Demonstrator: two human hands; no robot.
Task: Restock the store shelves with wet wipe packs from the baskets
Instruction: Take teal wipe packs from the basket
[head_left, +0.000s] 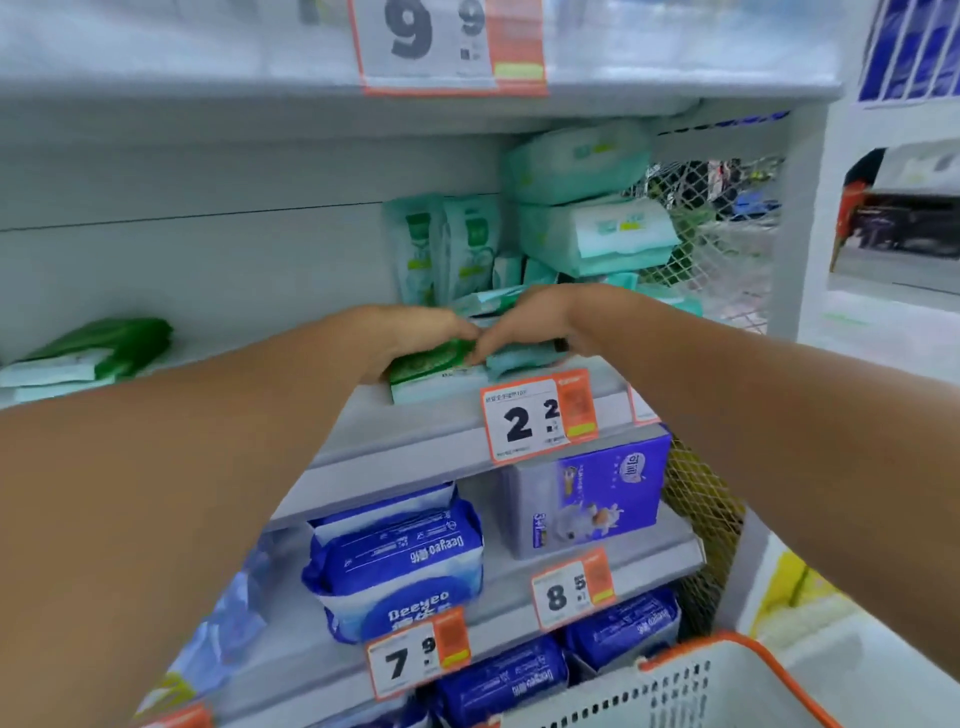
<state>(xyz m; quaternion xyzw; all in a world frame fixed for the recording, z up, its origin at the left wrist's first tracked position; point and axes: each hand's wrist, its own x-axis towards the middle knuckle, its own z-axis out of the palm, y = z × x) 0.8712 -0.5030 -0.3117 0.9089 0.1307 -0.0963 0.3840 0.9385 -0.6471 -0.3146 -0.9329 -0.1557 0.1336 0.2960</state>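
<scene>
At the far left, some green and white packs (88, 353) are lying flat on the white shelf (405, 431), well apart from the hands.

Next, the left hand (415, 332) is reaching in over the front of that shelf. Its fingers are curling down on a small green wet wipe pack (431, 366), holding it at the shelf's front edge. That pack is sitting on top of a paler pack just under it.

The right hand (535, 319) is coming in beside it, and the two hands are almost touching in the middle. Its fingers are bending down over a light teal pack (514, 358) and pinching it. This pack is lying just beside the green one.

Behind the hands, tall mint packs (447, 249) are standing up at the back of the shelf. To their right, big mint packs (587, 202) are lying stacked one on top of another next to the wire mesh side.

Right under the hands, a price tag (537, 415) showing a big 2 is hanging on the shelf edge. Lower down, blue packs (395, 561) and a purple box (587, 499) are sitting on the shelf below.

At the bottom right, a white basket (691, 686) with an orange rim is showing.
</scene>
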